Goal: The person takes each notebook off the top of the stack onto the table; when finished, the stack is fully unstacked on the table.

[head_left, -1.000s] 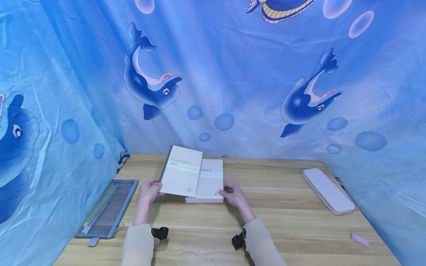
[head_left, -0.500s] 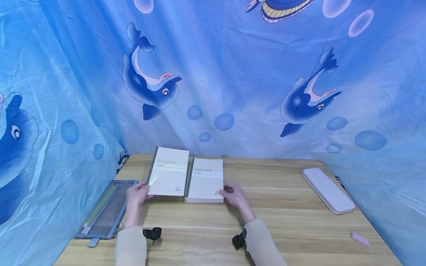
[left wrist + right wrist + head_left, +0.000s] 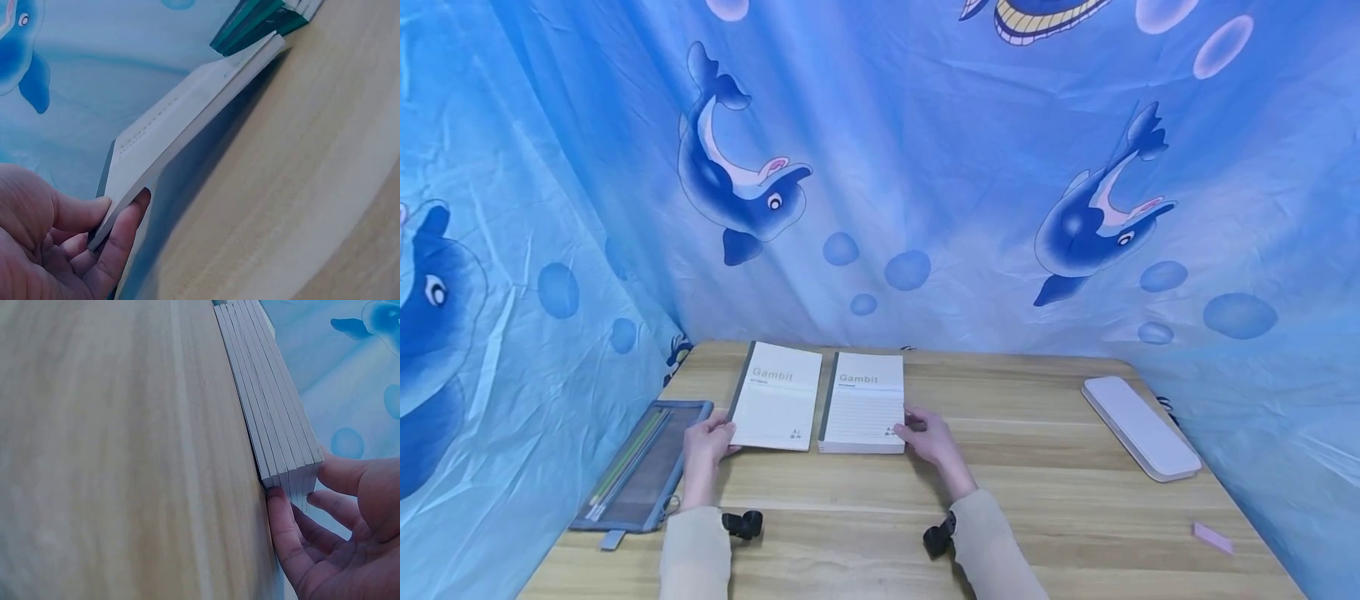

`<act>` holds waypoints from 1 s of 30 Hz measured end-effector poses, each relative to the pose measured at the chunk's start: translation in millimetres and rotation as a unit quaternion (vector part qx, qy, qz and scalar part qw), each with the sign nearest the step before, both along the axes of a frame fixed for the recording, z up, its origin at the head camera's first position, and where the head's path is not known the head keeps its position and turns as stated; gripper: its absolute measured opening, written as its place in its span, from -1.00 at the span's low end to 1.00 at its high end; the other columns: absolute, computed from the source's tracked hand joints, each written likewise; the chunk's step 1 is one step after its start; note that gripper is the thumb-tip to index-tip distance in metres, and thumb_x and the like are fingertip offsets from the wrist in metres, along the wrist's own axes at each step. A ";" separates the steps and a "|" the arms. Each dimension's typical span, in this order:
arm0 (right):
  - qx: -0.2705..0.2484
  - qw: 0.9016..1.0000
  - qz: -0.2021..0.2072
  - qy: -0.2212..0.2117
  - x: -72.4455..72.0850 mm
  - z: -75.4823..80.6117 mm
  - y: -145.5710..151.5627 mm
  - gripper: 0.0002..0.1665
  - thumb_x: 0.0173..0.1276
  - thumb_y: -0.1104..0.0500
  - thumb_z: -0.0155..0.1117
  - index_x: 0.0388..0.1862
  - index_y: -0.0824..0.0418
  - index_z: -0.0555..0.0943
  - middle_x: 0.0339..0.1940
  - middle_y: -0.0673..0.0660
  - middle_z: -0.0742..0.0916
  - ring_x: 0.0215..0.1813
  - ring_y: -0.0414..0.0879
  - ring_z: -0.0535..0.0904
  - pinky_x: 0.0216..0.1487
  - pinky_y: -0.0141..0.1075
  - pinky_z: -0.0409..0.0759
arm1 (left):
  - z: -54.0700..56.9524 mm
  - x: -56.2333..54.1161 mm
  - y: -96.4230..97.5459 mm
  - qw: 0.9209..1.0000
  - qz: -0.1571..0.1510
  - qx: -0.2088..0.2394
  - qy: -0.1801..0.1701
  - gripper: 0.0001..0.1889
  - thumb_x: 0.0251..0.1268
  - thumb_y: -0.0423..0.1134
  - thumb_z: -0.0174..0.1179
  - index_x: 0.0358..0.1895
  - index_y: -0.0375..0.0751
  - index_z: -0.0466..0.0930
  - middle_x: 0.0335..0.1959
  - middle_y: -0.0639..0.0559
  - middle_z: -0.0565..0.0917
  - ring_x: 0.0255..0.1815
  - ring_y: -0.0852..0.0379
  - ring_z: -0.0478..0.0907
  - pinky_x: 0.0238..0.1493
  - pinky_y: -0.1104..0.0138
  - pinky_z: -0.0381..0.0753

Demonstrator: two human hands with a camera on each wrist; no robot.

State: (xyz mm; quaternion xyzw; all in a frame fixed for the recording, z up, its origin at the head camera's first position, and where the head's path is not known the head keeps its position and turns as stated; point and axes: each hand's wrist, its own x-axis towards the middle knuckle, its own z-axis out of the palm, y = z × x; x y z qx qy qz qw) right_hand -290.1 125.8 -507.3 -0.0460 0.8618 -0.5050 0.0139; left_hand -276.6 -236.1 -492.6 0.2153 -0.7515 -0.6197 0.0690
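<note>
Between the thumb and fingers of my left hand is the left edge of a white "Gambit" notebook with a dark spine. In the left wrist view this notebook slants, its held side raised and a shadow under it. Just right of it, a small gap away, a stack of matching notebooks lies flat. My right hand grips the stack's near right corner, thumb on top. Page edges of several notebooks show in the right wrist view, with fingers against the side.
A mesh zip pouch with pencils lies left of my left hand. On the right are a pale pencil case and a small pink eraser-like block. A blue dolphin-print curtain stands behind the wooden table.
My left hand has moved the notebook left, off the stack, and then lowered it beside the stack. The stack's top cover is now fully uncovered. My right hand stays at the stack.
</note>
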 end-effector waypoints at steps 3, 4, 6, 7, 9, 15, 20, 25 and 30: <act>0.002 1.000 -0.003 -0.001 -0.2 -0.5 -0.4 -0.34 0.39 0.13 0.33 0.39 0.35 0.43 0.16 0.34 0.65 0.22 0.26 0.55 0.24 0.10 0.49 | -3.1 0.7 0.3 1.000 0.003 -0.005 -0.005 -0.51 0.43 -0.46 -0.03 0.36 -0.61 0.25 0.26 -0.60 0.39 -0.02 -0.16 0.59 -0.37 0.45 0.69; 0.003 1.000 -0.002 0.000 -0.5 -0.5 -0.5 -0.34 0.39 0.13 0.33 0.39 0.35 0.42 0.16 0.35 0.65 0.22 0.26 0.55 0.23 0.11 0.50 | -4.0 0.9 0.3 1.000 0.001 -0.007 -0.007 -0.51 0.43 -0.46 -0.02 0.35 -0.62 0.26 0.25 -0.60 0.40 -0.07 -0.11 0.62 -0.36 0.44 0.69; 0.000 1.000 -0.005 -0.003 -0.7 -1.1 -0.7 -0.34 0.39 0.13 0.33 0.40 0.35 0.42 0.17 0.34 0.65 0.22 0.25 0.55 0.24 0.11 0.49 | -5.7 1.3 0.3 1.000 -0.005 -0.012 -0.007 -0.52 0.42 -0.45 -0.01 0.34 -0.64 0.27 0.22 -0.61 0.42 -0.22 0.01 0.65 -0.37 0.43 0.70; -0.001 1.000 -0.005 -0.002 -0.7 -1.4 -0.7 -0.34 0.39 0.14 0.33 0.39 0.35 0.42 0.16 0.34 0.65 0.22 0.26 0.55 0.24 0.11 0.49 | -6.2 1.6 0.4 1.000 -0.007 -0.016 -0.005 -0.52 0.42 -0.45 -0.01 0.33 -0.65 0.28 0.20 -0.62 0.43 -0.28 0.07 0.65 -0.37 0.42 0.70; -0.003 1.000 -0.007 -0.003 -0.8 -2.1 -0.9 -0.34 0.39 0.14 0.34 0.39 0.35 0.43 0.17 0.34 0.65 0.22 0.25 0.55 0.24 0.11 0.49 | -7.4 2.2 0.0 1.000 -0.009 -0.029 -0.005 -0.53 0.41 -0.44 0.00 0.31 -0.65 0.32 0.17 -0.61 0.46 -0.37 0.15 0.64 -0.39 0.42 0.70; -0.005 1.000 -0.010 -0.003 -0.8 -1.6 -1.4 -0.34 0.38 0.14 0.34 0.39 0.34 0.43 0.17 0.34 0.65 0.21 0.25 0.55 0.23 0.11 0.50 | -9.4 1.3 -1.7 0.996 -0.009 -0.084 -0.017 -0.54 0.39 -0.40 0.03 0.27 -0.65 0.37 0.16 -0.60 0.48 -0.44 0.18 0.64 -0.42 0.42 0.68; -0.006 1.000 -0.011 0.000 -1.1 -1.9 -0.9 -0.34 0.38 0.16 0.34 0.39 0.36 0.43 0.16 0.35 0.65 0.21 0.26 0.55 0.23 0.10 0.51 | -8.0 0.3 -1.0 0.991 -0.015 -0.134 -0.017 -0.56 0.39 -0.38 0.04 0.22 -0.64 0.42 0.10 -0.57 0.54 -0.56 0.18 0.65 -0.48 0.46 0.61; -0.007 1.000 -0.010 -0.002 -1.1 -1.4 -1.2 -0.33 0.38 0.16 0.34 0.40 0.36 0.42 0.18 0.35 0.64 0.22 0.26 0.55 0.23 0.09 0.51 | -6.9 1.3 2.0 0.986 -0.001 -0.165 -0.023 -0.59 0.38 -0.37 0.06 0.18 -0.61 0.48 0.00 -0.50 0.62 -0.59 0.17 0.64 -0.48 0.43 0.54; -0.009 1.000 -0.012 -0.005 -0.4 -0.3 -2.4 -0.33 0.36 0.14 0.35 0.39 0.34 0.43 0.17 0.35 0.65 0.20 0.25 0.56 0.22 0.09 0.51 | -5.3 3.5 4.5 0.980 0.006 -0.195 -0.025 -0.61 0.39 -0.36 0.05 0.15 -0.63 0.49 -0.01 -0.52 0.61 -0.55 0.08 0.67 -0.34 0.26 0.62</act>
